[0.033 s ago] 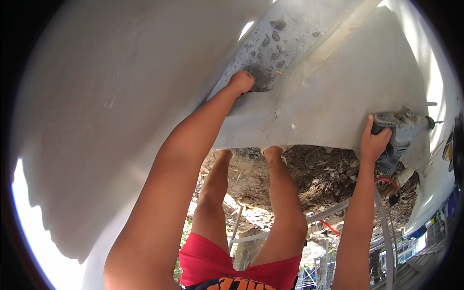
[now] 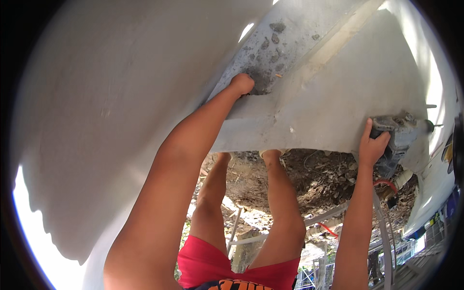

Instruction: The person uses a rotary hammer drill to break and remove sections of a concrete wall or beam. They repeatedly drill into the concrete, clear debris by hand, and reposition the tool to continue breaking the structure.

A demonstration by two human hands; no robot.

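My right hand (image 2: 373,149) is wrapped round the rear handle of a grey, dusty power drill (image 2: 400,135), which lies on its side to the right, its bit pointing right. The index finger stretches up along the drill's back end. My left hand (image 2: 243,83) is closed in a fist at the edge of a grey ledge (image 2: 256,107), beside a dark, gritty patch. What the left fingers hold, if anything, is hidden under the hand. Loose grey chips (image 2: 277,27) are scattered on the grey surface beyond the fist.
A large smooth grey wall (image 2: 106,96) rises close on my left. Below the ledge, my feet stand on ground covered in dry leaves (image 2: 319,179). Metal bars (image 2: 384,232), a red hose (image 2: 385,182) and a pale pipe (image 2: 403,178) lie at the lower right.
The view has shifted very slightly, and the drill with my right hand sits a touch lower in it. Both hands keep their closed positions.
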